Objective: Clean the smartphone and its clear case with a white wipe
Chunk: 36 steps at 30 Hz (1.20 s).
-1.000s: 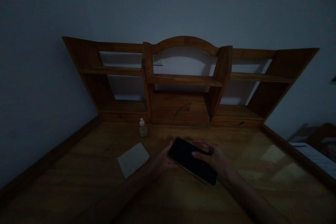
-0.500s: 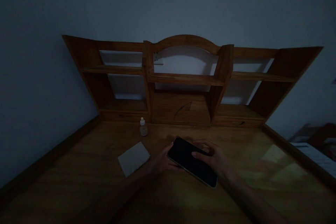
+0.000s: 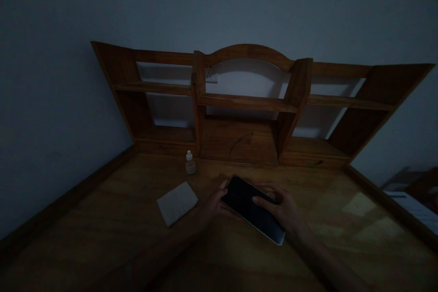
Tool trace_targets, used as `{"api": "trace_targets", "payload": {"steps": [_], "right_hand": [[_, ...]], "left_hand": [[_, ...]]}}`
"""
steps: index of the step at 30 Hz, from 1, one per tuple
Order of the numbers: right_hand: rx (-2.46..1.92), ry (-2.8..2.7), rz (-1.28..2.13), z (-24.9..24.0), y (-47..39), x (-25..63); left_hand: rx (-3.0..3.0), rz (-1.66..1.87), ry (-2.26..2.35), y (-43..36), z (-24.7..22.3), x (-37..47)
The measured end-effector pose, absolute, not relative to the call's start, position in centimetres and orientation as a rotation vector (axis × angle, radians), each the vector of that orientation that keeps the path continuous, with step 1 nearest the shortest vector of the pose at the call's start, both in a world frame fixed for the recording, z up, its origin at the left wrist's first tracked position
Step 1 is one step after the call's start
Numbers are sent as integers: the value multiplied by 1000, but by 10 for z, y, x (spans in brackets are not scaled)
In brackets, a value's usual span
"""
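Note:
Between my hands is a dark smartphone (image 3: 249,205) with a light edge, held at a slant above the wooden desk. My left hand (image 3: 219,203) grips its upper left end, thumb on the front edge and the other fingers underneath. On the right side, my right hand (image 3: 282,207) is closed around the phone, its thumb lying on the black screen and a finger along the far edge. A pale folded cloth or paper (image 3: 177,203) lies flat on the desk, left of my left hand. Behind it stands a small clear bottle (image 3: 190,164) with a white dropper-like top.
A wooden shelf unit (image 3: 246,102) stands at the back of the desk (image 3: 119,210) against the wall. Its compartments have a socket (image 3: 211,75) behind them. Raised wooden edges border the desk at both sides. White papers (image 3: 409,203) lie beyond the right edge. The room is dim.
The view has shifted slightly, so the shelf and desk items sit a little further right. The phone has tilted slightly, with a faint sheen at its lower end. Both hands keep their hold.

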State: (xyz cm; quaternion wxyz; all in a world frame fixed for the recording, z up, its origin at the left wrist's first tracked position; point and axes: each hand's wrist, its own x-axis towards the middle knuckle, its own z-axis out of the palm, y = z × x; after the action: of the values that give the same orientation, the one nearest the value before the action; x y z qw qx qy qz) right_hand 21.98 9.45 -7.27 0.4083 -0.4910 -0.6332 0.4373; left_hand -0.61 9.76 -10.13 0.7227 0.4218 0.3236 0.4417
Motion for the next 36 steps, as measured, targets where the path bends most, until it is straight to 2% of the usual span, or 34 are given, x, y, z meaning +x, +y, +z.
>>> {"api": "trace_targets", "payload": {"steps": [9, 17, 27, 36], "right_hand": [[-1237, -1571, 1076, -67, 91, 216], [-1226, -1590, 1069, -70, 88, 213], [-1213, -1557, 1102, -71, 85, 210], [-1253, -1638, 964, -67, 85, 211]], "left_hand": [[1100, 988, 823, 83, -75, -7], [1301, 1022, 872, 85, -75, -6], [1288, 1014, 837, 81, -76, -7], [1165, 982, 858, 83, -76, -6]]}}
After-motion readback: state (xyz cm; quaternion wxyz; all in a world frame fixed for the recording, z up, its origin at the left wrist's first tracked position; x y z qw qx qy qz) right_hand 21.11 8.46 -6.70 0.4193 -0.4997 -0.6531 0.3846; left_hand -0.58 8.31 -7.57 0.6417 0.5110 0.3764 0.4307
